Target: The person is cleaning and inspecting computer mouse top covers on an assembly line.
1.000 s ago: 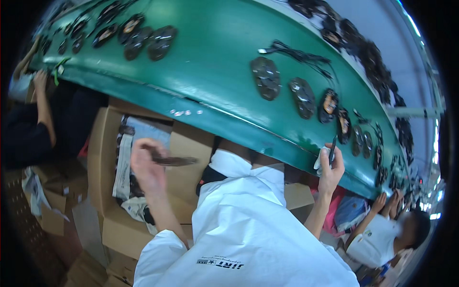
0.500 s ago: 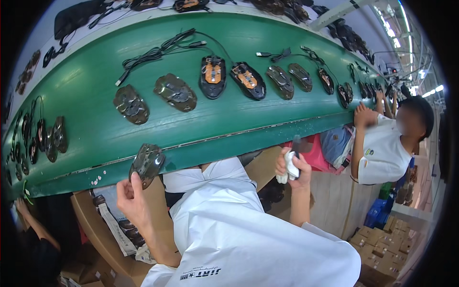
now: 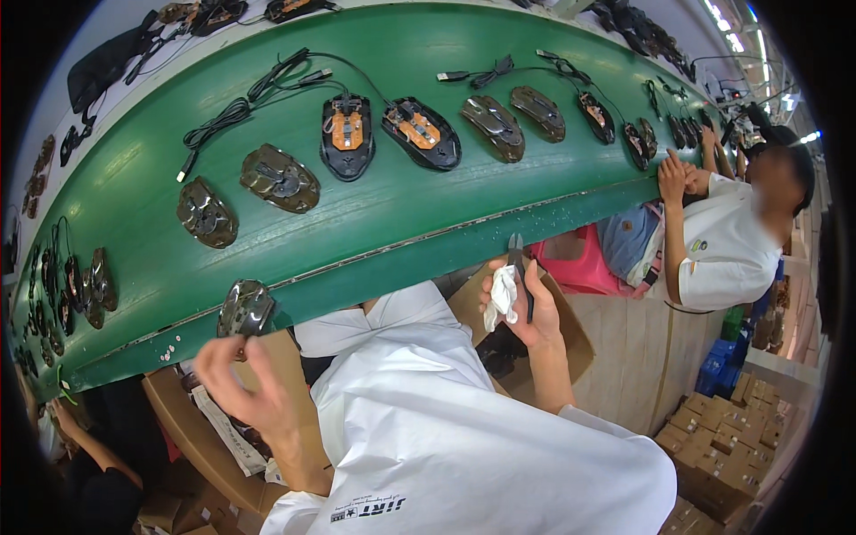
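At the near edge of the green conveyor belt (image 3: 357, 223), a dark translucent mouse shell (image 3: 247, 308) rests partly over the rim. Just below it is my left hand (image 3: 245, 388), thumb and fingers apart, seemingly no longer gripping the shell. My right hand (image 3: 539, 312) is turned palm up at the right, holding side cutters (image 3: 518, 266) with the jaws pointing away and a crumpled white cloth (image 3: 501, 299) beside them. On the belt ahead lie two mouse shells (image 3: 279, 178) and two opened mice (image 3: 348, 138) with orange-brown insides and black cables.
Further right are more shells (image 3: 493, 127) and cabled mice (image 3: 596, 118); another group of mice (image 3: 100, 278) is at far left. A co-worker (image 3: 731, 223) sits at the right by a pink stool (image 3: 580, 263). Cardboard boxes (image 3: 713, 446) are stacked lower right. Another person's arm (image 3: 85, 437) shows lower left.
The shell has come down onto the belt's near edge and my left fingers have spread from it. My right hand has turned palm up, showing the cutters. Belt items appear shifted left.
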